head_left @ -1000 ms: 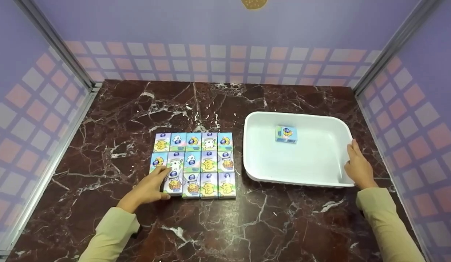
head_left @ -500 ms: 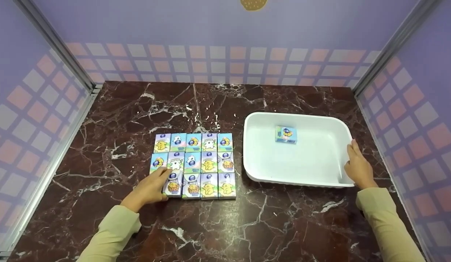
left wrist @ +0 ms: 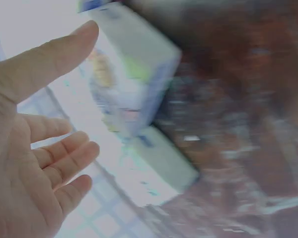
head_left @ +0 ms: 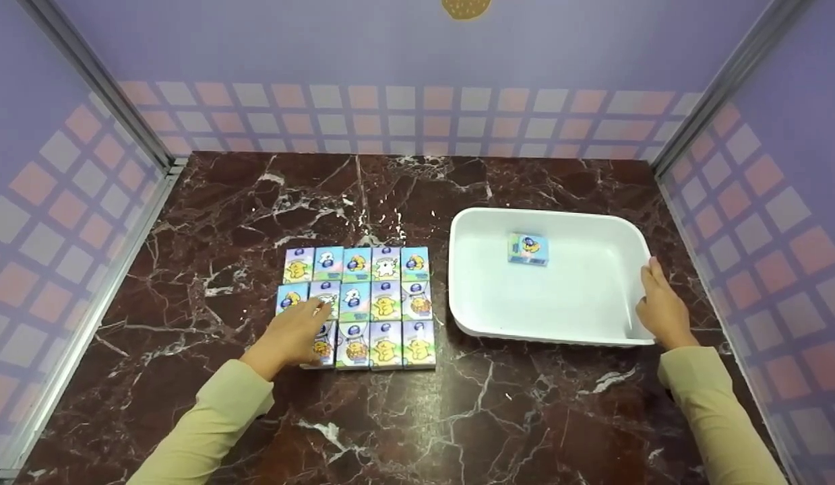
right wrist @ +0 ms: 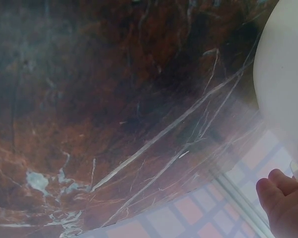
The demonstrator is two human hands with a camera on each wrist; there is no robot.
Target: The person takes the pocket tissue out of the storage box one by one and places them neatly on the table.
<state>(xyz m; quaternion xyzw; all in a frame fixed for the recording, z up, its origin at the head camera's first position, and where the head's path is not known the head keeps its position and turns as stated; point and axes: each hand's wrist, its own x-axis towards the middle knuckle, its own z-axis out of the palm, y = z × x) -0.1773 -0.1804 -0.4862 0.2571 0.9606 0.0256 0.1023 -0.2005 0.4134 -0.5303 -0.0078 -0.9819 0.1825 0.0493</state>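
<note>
Small cartoon-printed boxes (head_left: 354,301) lie flat in three neat rows on the dark table, seen in the head view. My left hand (head_left: 297,333) is over the front left corner of this block, fingers loosely spread and holding nothing. It partly covers a front-row box with a hot-air-balloon picture (head_left: 323,347). In the left wrist view the thumb and fingers stand apart beside the blurred box sides (left wrist: 154,94). At the right, my right hand (head_left: 663,313) grips the right rim of a white plastic tub (head_left: 552,340). One blue box (head_left: 528,249) lies inside the tub near its back wall.
The tabletop (head_left: 417,431) is dark red marble with white veins. Purple checkered panels (head_left: 417,114) enclose it at the back and both sides. A narrow strip of table separates the block of boxes from the tub.
My left hand has come off the side of the front-left box and moved right, over it, with the fingers opened. The right hand and the tub stay put.
</note>
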